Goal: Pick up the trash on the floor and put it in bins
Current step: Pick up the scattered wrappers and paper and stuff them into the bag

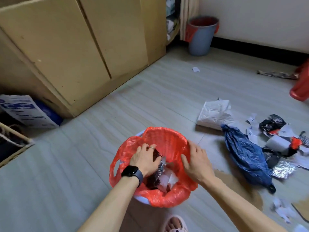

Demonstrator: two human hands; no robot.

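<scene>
A white bin lined with a red plastic bag (165, 139) stands on the floor right in front of me. My left hand (144, 159), with a black watch on the wrist, reaches down into it and presses on dark and patterned wrappers (159, 166) lying on white paper scraps (168, 179). My right hand (197, 162) hovers over the bin's right rim with its fingers spread and nothing in it. To the right on the floor lie a dark blue plastic bag (245, 153), a white crumpled paper bag (214, 114), a silver foil piece (282, 169) and several torn papers and black wrappers (274, 124).
A second blue-grey bin with a red liner (201, 36) stands by the far wall. Tan cabinet doors (70, 47) fill the left. A red stool (301, 82) is at the right edge. A cardboard box (11, 148) sits at the left. My slippered foot (174, 223) is below the bin.
</scene>
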